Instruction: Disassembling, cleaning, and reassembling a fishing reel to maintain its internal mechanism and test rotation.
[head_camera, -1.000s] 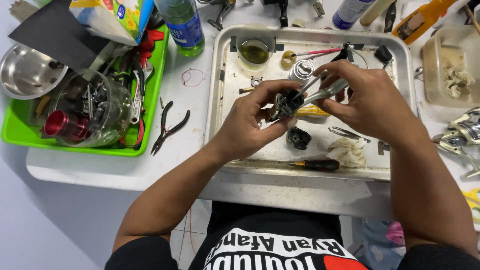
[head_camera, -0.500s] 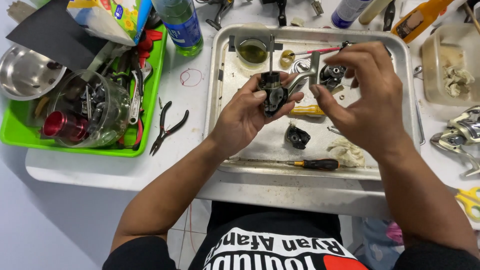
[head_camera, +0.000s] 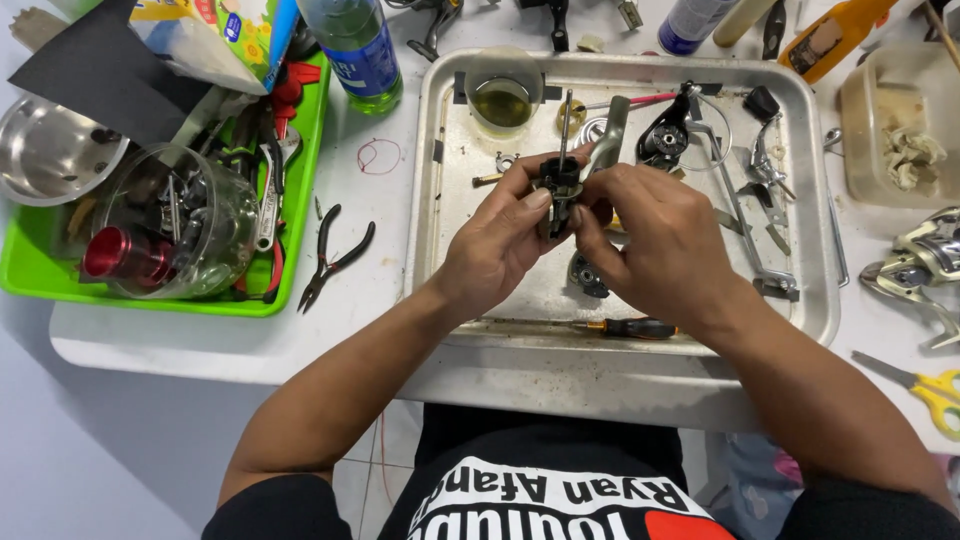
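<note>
Both hands meet over the middle of the metal tray (head_camera: 440, 250), and between them sits a small dark reel body (head_camera: 558, 190) with a thin shaft sticking straight up out of it. The left hand (head_camera: 495, 245) is pinching that part from the near-left side, thumb and fingers closed round it; the right hand (head_camera: 655, 240) is clamped on it from the right, fingertips pressed against its side. Just beyond, toward the tray's far edge, a small cup of yellowish oil (head_camera: 502, 100) stands near the far-left corner, and a black reel housing (head_camera: 662, 140) lies further right. A screwdriver with a black and orange handle (head_camera: 625, 327) lies along the tray's near edge. Left of the tray, on the white table (head_camera: 150, 345), black pliers (head_camera: 335, 255) lie open, and past them a green tray (head_camera: 300, 250) is crammed with tools. Yellow scissors (head_camera: 935, 390) sit at the table's right edge.
</note>
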